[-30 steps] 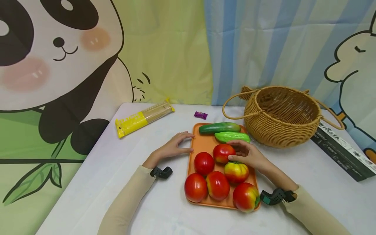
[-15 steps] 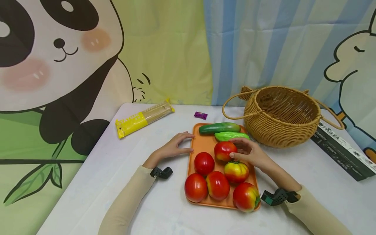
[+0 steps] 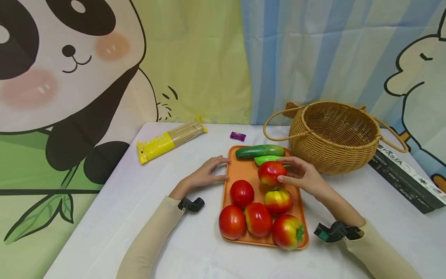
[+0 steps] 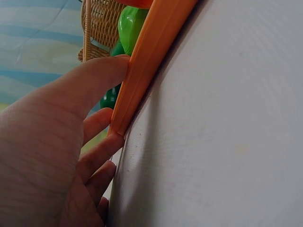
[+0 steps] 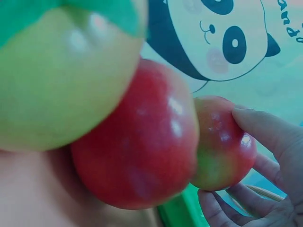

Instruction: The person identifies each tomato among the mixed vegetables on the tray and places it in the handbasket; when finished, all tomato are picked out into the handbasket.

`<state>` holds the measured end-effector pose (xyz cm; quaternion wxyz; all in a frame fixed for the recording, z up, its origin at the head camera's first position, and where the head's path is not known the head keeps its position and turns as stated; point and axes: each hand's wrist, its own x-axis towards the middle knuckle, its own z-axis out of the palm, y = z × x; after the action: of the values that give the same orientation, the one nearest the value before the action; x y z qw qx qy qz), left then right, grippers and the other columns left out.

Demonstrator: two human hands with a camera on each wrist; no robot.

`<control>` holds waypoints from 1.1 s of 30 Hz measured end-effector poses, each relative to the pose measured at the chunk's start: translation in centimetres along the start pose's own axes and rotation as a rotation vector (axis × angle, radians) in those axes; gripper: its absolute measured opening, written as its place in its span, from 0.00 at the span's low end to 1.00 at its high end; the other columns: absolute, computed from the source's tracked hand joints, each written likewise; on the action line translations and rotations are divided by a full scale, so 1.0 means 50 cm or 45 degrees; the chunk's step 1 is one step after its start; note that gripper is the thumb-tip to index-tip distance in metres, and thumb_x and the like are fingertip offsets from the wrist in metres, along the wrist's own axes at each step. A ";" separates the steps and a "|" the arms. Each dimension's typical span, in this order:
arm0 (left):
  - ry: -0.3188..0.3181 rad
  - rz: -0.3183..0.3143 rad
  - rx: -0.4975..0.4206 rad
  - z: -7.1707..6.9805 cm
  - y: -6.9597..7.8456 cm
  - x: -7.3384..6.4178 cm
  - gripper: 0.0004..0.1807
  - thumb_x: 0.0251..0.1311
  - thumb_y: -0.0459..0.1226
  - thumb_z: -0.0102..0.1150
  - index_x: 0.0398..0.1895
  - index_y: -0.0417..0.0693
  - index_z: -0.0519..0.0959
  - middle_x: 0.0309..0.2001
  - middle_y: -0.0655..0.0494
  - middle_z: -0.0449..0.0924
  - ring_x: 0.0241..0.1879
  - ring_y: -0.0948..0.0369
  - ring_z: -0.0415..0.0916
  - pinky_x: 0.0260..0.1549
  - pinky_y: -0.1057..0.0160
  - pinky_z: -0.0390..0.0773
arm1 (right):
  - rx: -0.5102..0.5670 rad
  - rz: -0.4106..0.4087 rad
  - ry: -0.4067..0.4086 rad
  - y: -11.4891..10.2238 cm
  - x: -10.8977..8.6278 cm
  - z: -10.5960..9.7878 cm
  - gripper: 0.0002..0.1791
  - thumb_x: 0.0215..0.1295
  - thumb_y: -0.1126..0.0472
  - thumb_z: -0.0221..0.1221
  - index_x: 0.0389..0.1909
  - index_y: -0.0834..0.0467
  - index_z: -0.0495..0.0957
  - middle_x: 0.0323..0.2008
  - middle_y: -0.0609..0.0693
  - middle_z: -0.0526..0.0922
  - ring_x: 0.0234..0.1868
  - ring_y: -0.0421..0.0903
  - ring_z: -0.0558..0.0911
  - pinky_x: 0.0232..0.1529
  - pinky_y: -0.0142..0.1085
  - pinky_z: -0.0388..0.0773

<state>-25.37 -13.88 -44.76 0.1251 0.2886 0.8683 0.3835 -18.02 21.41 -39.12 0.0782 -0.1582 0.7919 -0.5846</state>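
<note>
My right hand [image 3: 306,177] grips a red tomato [image 3: 271,172] with a yellowish underside, thumb on the near side and fingers behind. In the right wrist view, this tomato [image 5: 222,156] sits between the thumb and the curled fingers. An orange tray [image 3: 240,172] lies below it, bearing several other red and red-yellow tomatoes, such as one [image 3: 242,193] on its left side. A cucumber [image 3: 259,151] and a bright green bumpy vegetable [image 3: 265,159], partly hidden by the tomato, lie at its far end. The fingertips and thumb of my left hand [image 3: 205,174] touch the tray's left rim [image 4: 137,71].
Behind the tray on the right stands a wicker basket [image 3: 334,155] with looped handles. Beside it lies a black-and-white pasta box [image 3: 405,180]. A yellow pack of noodles [image 3: 170,140] is at the back left, and a small purple wrapped sweet [image 3: 237,136] lies beyond the tray.
My right hand has carried the gripped tomato up and to the right, over the bright green vegetable. The front-right tomato has rolled slightly left. The left hand stays put.
</note>
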 end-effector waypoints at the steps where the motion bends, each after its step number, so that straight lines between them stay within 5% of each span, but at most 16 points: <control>1: 0.000 0.000 -0.001 0.000 0.000 0.000 0.33 0.60 0.46 0.66 0.68 0.56 0.68 0.72 0.53 0.61 0.76 0.52 0.44 0.74 0.45 0.40 | 0.002 -0.004 0.006 -0.003 -0.001 -0.002 0.29 0.61 0.64 0.66 0.62 0.64 0.69 0.58 0.55 0.75 0.53 0.41 0.78 0.52 0.26 0.77; 10: -0.006 0.006 0.007 0.001 -0.002 0.000 0.33 0.60 0.46 0.66 0.68 0.57 0.68 0.72 0.54 0.62 0.76 0.52 0.44 0.74 0.46 0.40 | 0.032 -0.054 0.038 -0.019 -0.009 -0.024 0.26 0.63 0.66 0.64 0.61 0.63 0.69 0.53 0.42 0.77 0.52 0.40 0.78 0.48 0.29 0.80; 33: 0.005 0.013 0.003 0.002 -0.007 0.004 0.33 0.60 0.46 0.65 0.68 0.57 0.68 0.72 0.54 0.61 0.76 0.53 0.44 0.74 0.47 0.38 | 0.123 -0.193 0.231 -0.061 -0.028 -0.087 0.26 0.62 0.72 0.62 0.62 0.56 0.73 0.53 0.42 0.80 0.50 0.37 0.80 0.48 0.23 0.78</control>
<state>-25.61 -13.90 -45.11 0.1213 0.2924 0.8675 0.3837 -17.56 24.98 -35.01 -0.0306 -0.1599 0.7524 -0.6383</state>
